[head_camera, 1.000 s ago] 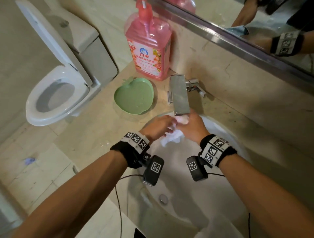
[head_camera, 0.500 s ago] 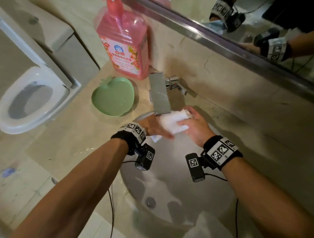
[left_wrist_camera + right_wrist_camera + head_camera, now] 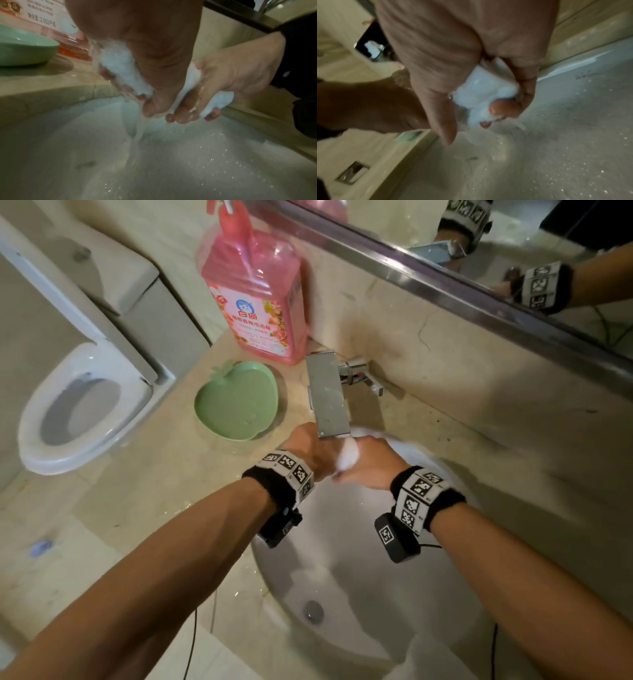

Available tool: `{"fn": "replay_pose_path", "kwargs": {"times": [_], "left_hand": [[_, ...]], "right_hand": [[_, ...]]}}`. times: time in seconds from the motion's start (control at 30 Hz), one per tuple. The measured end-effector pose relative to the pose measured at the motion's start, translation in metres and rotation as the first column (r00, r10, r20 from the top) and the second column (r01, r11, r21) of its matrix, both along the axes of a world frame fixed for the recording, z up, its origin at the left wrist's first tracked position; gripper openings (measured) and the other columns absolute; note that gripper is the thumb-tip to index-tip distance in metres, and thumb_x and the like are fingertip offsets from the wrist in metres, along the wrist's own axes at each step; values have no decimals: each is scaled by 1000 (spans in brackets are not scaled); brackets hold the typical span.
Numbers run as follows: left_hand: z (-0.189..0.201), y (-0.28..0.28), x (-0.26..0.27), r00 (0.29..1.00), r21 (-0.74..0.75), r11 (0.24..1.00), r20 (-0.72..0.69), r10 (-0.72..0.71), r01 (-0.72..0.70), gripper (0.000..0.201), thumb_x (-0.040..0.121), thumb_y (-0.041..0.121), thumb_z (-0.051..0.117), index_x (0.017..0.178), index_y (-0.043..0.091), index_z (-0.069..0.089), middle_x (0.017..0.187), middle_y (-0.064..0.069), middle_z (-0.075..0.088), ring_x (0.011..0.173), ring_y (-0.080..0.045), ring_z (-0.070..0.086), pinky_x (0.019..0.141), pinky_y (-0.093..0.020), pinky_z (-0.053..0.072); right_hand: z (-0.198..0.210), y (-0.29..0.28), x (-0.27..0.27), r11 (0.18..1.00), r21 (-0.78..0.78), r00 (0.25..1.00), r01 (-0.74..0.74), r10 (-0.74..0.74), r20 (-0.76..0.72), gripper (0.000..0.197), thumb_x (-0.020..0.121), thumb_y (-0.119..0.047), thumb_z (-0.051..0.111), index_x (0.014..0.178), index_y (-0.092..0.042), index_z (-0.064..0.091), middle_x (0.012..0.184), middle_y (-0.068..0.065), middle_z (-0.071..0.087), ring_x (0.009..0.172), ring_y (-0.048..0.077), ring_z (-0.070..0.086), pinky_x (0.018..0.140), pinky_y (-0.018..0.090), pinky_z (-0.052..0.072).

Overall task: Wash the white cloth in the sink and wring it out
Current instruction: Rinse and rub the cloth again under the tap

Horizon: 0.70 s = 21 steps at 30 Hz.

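The white cloth is gripped by both the left hand and right hand under the faucet, at the sink's rear edge. Wringing is apparently underway; a firmer twist is called for next.

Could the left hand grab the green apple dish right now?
Probably not yet. The left hand is busy gripping the white cloth with the right hand. The green dish sits close by on the counter with nothing in between, so letting go would likely free it.
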<state>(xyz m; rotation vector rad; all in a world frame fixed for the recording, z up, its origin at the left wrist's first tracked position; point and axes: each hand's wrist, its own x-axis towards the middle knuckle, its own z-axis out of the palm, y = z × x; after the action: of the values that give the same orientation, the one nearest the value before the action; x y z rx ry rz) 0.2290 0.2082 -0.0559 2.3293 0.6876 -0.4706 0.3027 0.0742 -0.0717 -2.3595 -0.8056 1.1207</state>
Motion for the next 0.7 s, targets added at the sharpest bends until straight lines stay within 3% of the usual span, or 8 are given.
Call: {"fn": "replay_pose_path", "kwargs": {"times": [0.03, 0.1, 0.2, 0.27, 0.37, 0.53, 0.63, 0.7], "left_hand": [[1, 0, -2, 991, -85, 988, -10, 132, -132, 16, 75, 22, 69, 90, 17, 66, 94, -6, 69, 82, -23, 66, 76, -37, 58], [-3, -1, -4, 981, -68, 979, -30, 189, -191, 13, 80, 18, 70, 82, 22, 58, 85, 0, 65, 69, -16, 59, 68, -30, 55], [-12, -2, -4, 995, 89, 992, -36, 92, -88, 23, 90, 28, 59, 105, 12, 65, 100, -5, 68, 83, -22, 63, 70, -29, 49], [-16, -4, -2, 998, 154, 988, -65, -21, 31, 27, 96, 33, 49, 110, 16, 64, 104, -4, 67, 87, -23, 62, 72, -27, 49], [-23, -8, 0, 968, 218, 947, -133, -211, 237, 27, 99, 34, 38, 108, 19, 60, 103, -4, 66, 88, -21, 63, 80, -32, 55], [-22, -15, -1, 924, 384, 841, -202, -326, 381, 27, 87, 32, 56, 108, 16, 63, 100, -8, 68, 90, -30, 65, 65, -34, 42], [-21, -12, -2, 945, 326, 887, -82, -317, 326, 30, 85, 38, 55, 108, 21, 64, 104, -5, 68, 92, -28, 65, 71, -33, 48], [-19, -4, -4, 971, 214, 947, -22, -240, 239, 32, 86, 42, 56, 112, 25, 64, 112, -2, 66, 99, -25, 64, 83, -32, 52]], "right_hand": [[-1, 4, -2, 999, -21, 996, -42, 43, 79, 53, 68, -46, 86, 111, -21, 68, 102, 1, 71, 95, 21, 65, 76, 30, 53], [1, 9, -4, 992, -53, 970, -111, 120, 210, 41, 73, -42, 83, 101, -16, 68, 98, 6, 71, 91, 25, 66, 72, 28, 47], [5, 11, -5, 982, -70, 919, -174, 187, 346, 14, 77, -25, 74, 80, -21, 61, 81, 6, 68, 84, 28, 69, 67, 25, 41], [4, 11, -6, 974, -97, 895, -205, 226, 385, 19, 77, -18, 67, 69, -25, 51, 68, 1, 56, 75, 28, 68, 64, 27, 42], [1, 8, -7, 965, -111, 871, -240, 264, 413, 6, 80, -23, 67, 80, -23, 61, 71, -1, 58, 75, 26, 67, 64, 27, 42], [-7, 0, -6, 979, -67, 907, -192, 203, 369, 22, 77, -33, 73, 94, -21, 67, 89, 8, 72, 84, 30, 67, 69, 28, 47], [-11, -4, -2, 996, 37, 968, -75, 64, 241, 32, 73, -34, 80, 100, -18, 72, 95, 5, 74, 87, 25, 68, 77, 32, 57], [-12, -6, -2, 993, 115, 983, 12, -33, 182, 40, 72, -35, 84, 108, -20, 72, 99, 1, 74, 91, 21, 67, 79, 32, 57]]}}
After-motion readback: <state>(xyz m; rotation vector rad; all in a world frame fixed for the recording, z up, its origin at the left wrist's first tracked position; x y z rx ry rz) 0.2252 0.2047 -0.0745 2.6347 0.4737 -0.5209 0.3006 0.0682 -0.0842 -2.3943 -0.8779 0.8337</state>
